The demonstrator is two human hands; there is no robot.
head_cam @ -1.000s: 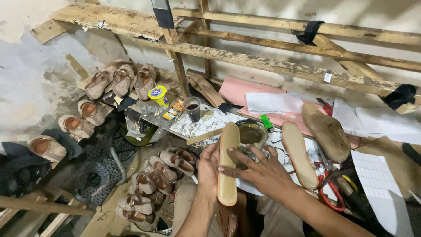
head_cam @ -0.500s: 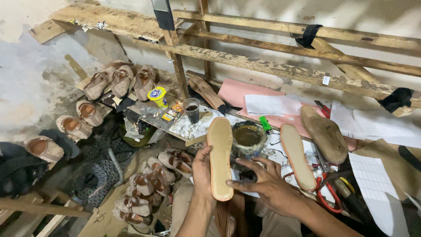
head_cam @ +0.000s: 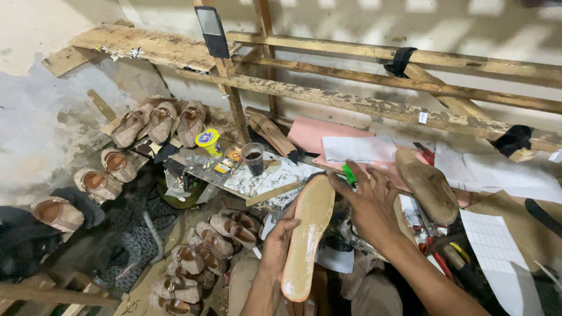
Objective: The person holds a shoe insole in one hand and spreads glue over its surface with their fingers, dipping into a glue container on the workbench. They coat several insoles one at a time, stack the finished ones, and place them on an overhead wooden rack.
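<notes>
The left hand (head_cam: 280, 243) grips a long tan shoe insole with a glossy, wet-looking face (head_cam: 307, 234), fingers curled behind its near half and the thumb at its left edge, holding it upright and slightly tilted in the near middle of the scene. The right hand (head_cam: 370, 205) hangs just right of the insole's far end with its fingers spread open and holding nothing; the forefinger reaches toward the toe edge, though whether it touches cannot be told from this angle.

Just beyond the right hand lies a green marker-like tool (head_cam: 349, 175) on a pink sheet of card (head_cam: 310, 133), with white paper sheets (head_cam: 357, 149) on top. To the right a brown wooden shoe last (head_cam: 427, 184) rests on the clutter, and red-handled pliers or cutters (head_cam: 436, 260) lie near it, half hidden. Left of the insole stands a dark metal cup (head_cam: 253, 158) on a paint-spattered board (head_cam: 257, 178), beside a small yellow tin with a blue lid (head_cam: 209, 141). Finished tan sandals sit in a far-left row (head_cam: 161, 123) and in a near cluster (head_cam: 205, 251). Rough wooden rails (head_cam: 374, 105) run across the far wall.
</notes>
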